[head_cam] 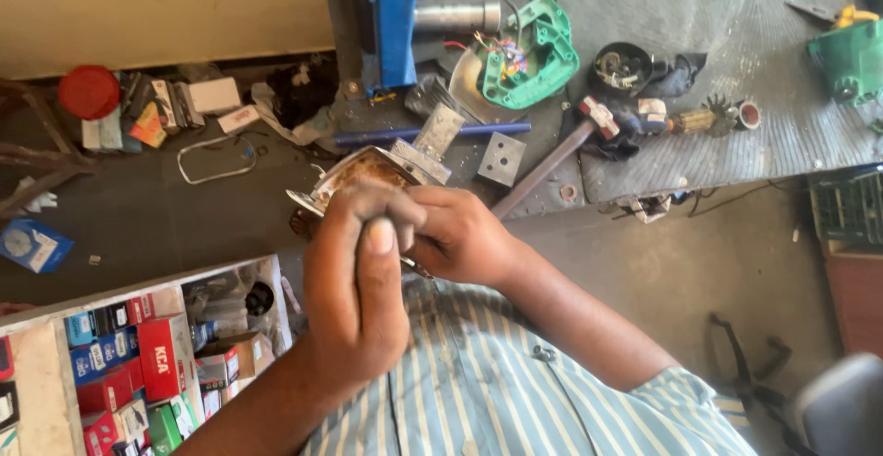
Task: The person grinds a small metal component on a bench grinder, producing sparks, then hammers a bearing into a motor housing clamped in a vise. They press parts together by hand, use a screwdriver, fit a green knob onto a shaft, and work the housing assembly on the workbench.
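Gripping the metal motor housing (372,169) close to my chest, I had both hands on it: my left hand (354,277) was clenched around its near side with the thumb pointing up, and my right hand (460,235) was closed against the same part from the right, its fingers curled tight. What lay between my palms was hidden, so I could not tell whether a tool was in there.

As I judged it, the work was somewhere in the middle. The housing was off the bench and open, its rusty brown inside showing. On the grey workbench (736,42) far from me lay the green plastic casing (529,51) with its wires loose, a hammer (561,148), an armature (708,118) and a small drilled metal block (502,158). Nothing looked put back together.

Room was tight. The bench edge ran just beyond my knuckles, and the shelf of red and blue boxes (147,364) stood near my left forearm. The bare floor to the right was more open.
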